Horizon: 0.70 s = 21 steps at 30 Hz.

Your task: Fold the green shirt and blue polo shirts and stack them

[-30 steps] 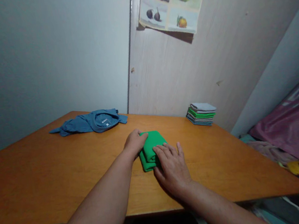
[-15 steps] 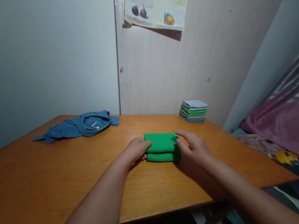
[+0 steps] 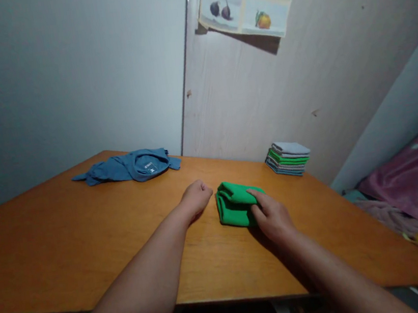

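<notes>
A folded green cloth lies near the middle of the wooden table, its upper layer rumpled and lifted at the left end. My right hand grips its right side, thumb and fingers pinching the fabric. Just left of the cloth, a small gap away, my left hand is closed in a loose fist with nothing visible in it. Whether the cloth is a shirt or another garment cannot be made out.
A crumpled blue T-shirt rests at the back left of the table. Toward the back right stands a neat stack of folded clothes. A fruit poster hangs on the wall, and pink fabric drapes beyond the right edge.
My left hand has let go of the green cloth's left side and closed beside it. My right hand has taken hold of the right side, and the upper fold has become rumpled.
</notes>
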{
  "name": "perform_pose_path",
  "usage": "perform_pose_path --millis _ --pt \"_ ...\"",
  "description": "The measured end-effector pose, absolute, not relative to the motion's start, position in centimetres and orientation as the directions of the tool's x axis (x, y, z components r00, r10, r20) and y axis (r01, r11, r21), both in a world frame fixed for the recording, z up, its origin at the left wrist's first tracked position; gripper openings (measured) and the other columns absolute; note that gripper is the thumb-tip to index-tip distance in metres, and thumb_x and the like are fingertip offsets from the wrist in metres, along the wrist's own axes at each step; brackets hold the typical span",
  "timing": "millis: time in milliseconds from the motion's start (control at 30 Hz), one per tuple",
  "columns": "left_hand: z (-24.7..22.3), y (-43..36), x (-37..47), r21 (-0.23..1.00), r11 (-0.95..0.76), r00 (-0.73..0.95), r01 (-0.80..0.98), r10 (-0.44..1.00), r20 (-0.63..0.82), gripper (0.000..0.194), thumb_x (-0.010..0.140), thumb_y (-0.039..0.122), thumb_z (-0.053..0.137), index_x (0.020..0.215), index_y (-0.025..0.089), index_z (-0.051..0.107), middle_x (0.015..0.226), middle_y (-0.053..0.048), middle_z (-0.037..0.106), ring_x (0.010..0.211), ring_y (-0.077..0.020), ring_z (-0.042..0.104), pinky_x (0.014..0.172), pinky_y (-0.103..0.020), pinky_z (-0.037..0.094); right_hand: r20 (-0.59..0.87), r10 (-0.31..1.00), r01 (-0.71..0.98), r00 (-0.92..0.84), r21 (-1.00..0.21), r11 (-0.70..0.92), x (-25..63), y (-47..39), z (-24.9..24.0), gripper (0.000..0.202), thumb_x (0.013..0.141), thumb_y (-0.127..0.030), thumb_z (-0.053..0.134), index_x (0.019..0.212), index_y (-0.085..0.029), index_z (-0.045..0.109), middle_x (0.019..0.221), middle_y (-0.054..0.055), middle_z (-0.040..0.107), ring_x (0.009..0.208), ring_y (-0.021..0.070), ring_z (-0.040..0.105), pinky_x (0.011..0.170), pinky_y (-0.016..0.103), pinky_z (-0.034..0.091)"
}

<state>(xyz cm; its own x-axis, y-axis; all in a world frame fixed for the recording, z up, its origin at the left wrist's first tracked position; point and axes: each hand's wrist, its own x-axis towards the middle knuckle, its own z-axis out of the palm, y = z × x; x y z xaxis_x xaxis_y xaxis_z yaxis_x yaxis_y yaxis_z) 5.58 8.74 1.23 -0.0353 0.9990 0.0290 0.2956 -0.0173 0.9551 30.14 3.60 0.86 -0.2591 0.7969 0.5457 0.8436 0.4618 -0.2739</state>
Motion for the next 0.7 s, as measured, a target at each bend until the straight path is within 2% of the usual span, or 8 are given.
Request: perform_pose_path --millis 133,233,300,400,500,600,700 --pt "0.6 8.7 6.6 0.896 -0.11 0.027 0.431 0.994 0.11 0.025 0.074 0.029 0.066 0.098 0.023 0.061 0.088 -0.001 0.07 0.079 -0.018 0.063 0.069 -0.028 0.047 0.553 0.797 0.81 -0.245 -0.336 0.482 30.7 3.6 0.8 0.048 0.091 -0.025 0.046 0.137 -0.022 0.057 0.133 0.009 0.065 0.121 0.0273 0.061 0.104 0.048 0.049" --pt "0.5 8.5 7.5 0.748 -0.246 0.132 0.616 0.969 0.21 0.045 0.076 0.034 0.066 0.12 0.029 0.057 0.112 -0.001 0.071 0.102 -0.0221 0.064 0.086 -0.033 0.047 0.558 0.781 0.796 -0.28 -0.32 0.514 30.6 3.5 0.8 0.048 0.09 -0.024 0.046 0.136 -0.023 0.058 0.134 0.009 0.065 0.125 0.0275 0.059 0.106 0.049 0.046" --pt "0.5 8.5 8.0 0.645 -0.295 0.168 0.705 0.953 0.252 0.05 0.077 0.035 0.064 0.126 0.032 0.054 0.12 0.0 0.07 0.111 -0.0235 0.062 0.091 -0.035 0.045 0.555 0.777 0.793 -0.295 -0.312 0.524 30.5 3.5 1.0 0.047 0.09 -0.024 0.047 0.136 -0.023 0.058 0.135 0.009 0.064 0.126 0.0271 0.059 0.107 0.049 0.046" --pt "0.3 8.7 8.2 0.535 -0.302 0.175 0.789 0.945 0.276 0.033 0.079 0.03 0.06 0.112 0.031 0.062 0.114 0.0 0.072 0.109 -0.0252 0.063 0.089 -0.037 0.043 0.553 0.755 0.798 -0.351 -0.245 0.55 30.6 3.4 1.8 0.047 0.091 -0.023 0.047 0.136 -0.022 0.058 0.135 0.009 0.064 0.125 0.0265 0.06 0.107 0.048 0.047" --pt "0.0 9.1 8.1 0.51 -0.272 0.153 0.816 0.953 0.263 0.017 0.081 0.027 0.056 0.095 0.029 0.065 0.101 -0.002 0.073 0.103 -0.027 0.063 0.086 -0.039 0.041 0.561 0.695 0.805 -0.45 -0.083 0.588 30.3 2.6 2.8 0.046 0.092 -0.021 0.047 0.137 -0.022 0.058 0.135 0.009 0.064 0.127 0.0256 0.058 0.112 0.05 0.041" --pt "-0.2 9.3 8.0 0.505 -0.253 0.14 0.825 0.958 0.252 0.016 0.085 0.031 0.055 0.094 0.029 0.067 0.098 -0.004 0.073 0.102 -0.0274 0.062 0.086 -0.039 0.04 0.539 0.662 0.807 -0.522 0.061 0.587 29.5 1.1 2.9 0.049 0.09 -0.016 0.049 0.137 -0.02 0.058 0.137 0.01 0.063 0.13 0.0261 0.056 0.116 0.051 0.035" --pt "-0.4 9.3 8.0 0.501 -0.24 0.127 0.832 0.96 0.249 0.018 0.087 0.034 0.054 0.094 0.029 0.069 0.101 -0.005 0.073 0.103 -0.0275 0.061 0.086 -0.039 0.038 0.501 0.665 0.808 -0.554 0.13 0.575 28.8 -0.3 2.1 0.053 0.087 -0.01 0.048 0.138 -0.017 0.058 0.14 0.011 0.06 0.133 0.0275 0.053 0.114 0.051 0.038"
